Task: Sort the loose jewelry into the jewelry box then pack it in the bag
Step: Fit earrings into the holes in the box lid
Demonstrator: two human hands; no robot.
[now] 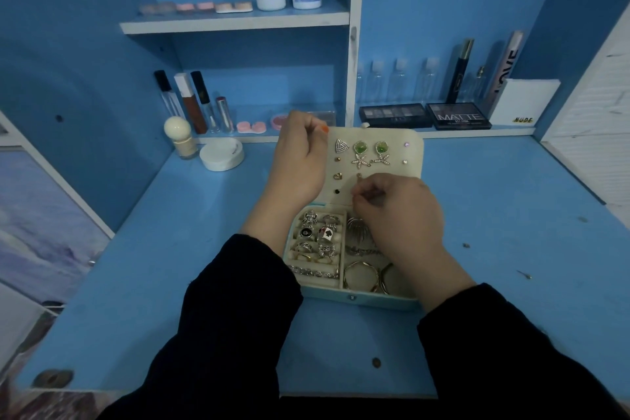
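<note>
Your jewelry box lies open on the blue table, straight ahead of you, its lid thrown back toward the shelves. Your left hand covers the lid's left side, with its fingers curled at the top left corner, gripping the lid there. Your right hand hangs over the right-hand compartments of the tray. Its fingers are curled, and thumb and forefinger meet at the lower part of the lid's earring panel. Whether they pinch anything is too small to tell.

Just above those fingertips a small gold earring sits on the panel. Higher up, clear of both hands, are a triangular earring and a pair of green starfish earrings. In the tray, the rings fill the left slots between your wrists. The gold bangles lie in the front right compartment, partly under your right wrist.
</note>
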